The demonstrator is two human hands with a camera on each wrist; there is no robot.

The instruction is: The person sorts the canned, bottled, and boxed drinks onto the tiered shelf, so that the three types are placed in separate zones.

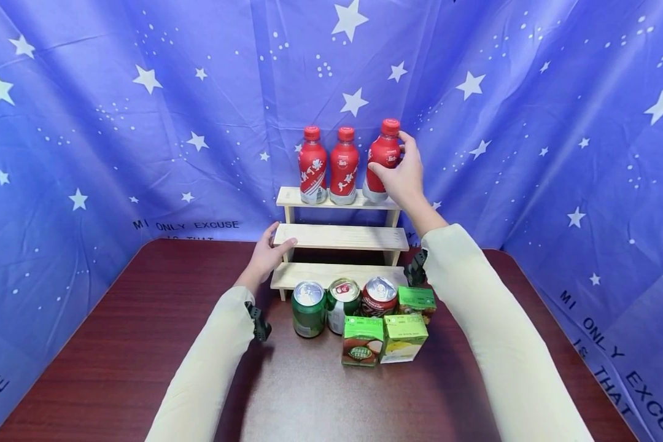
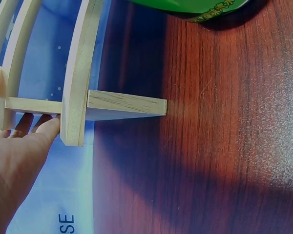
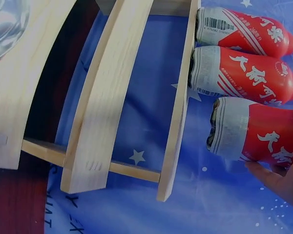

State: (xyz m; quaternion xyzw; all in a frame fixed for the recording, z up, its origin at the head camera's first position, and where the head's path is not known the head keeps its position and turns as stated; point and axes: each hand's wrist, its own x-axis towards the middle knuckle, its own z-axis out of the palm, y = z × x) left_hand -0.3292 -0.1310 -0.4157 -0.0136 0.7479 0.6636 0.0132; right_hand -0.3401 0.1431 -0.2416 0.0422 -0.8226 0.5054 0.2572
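My right hand (image 1: 406, 174) grips a red plastic drink bottle (image 1: 374, 186) at the right end of the top tier. In the right wrist view a gap shows between the base of this bottle (image 3: 229, 129) and the top board (image 3: 178, 112). Two matching bottles, one on the left (image 1: 312, 169) and one in the middle (image 1: 344, 172), stand upright on that tier. My left hand (image 1: 263, 258) holds the left end of the three-tier wooden shelf (image 1: 339, 236), thumb over the middle board and fingers around its side.
In front of the shelf stand a green can (image 1: 309, 313), another green can (image 1: 343, 307) and a dark red can (image 1: 379, 298). Small drink cartons (image 1: 363, 344) sit beside and before them on the brown table (image 1: 160, 344). A blue starry curtain (image 1: 199, 110) hangs close behind.
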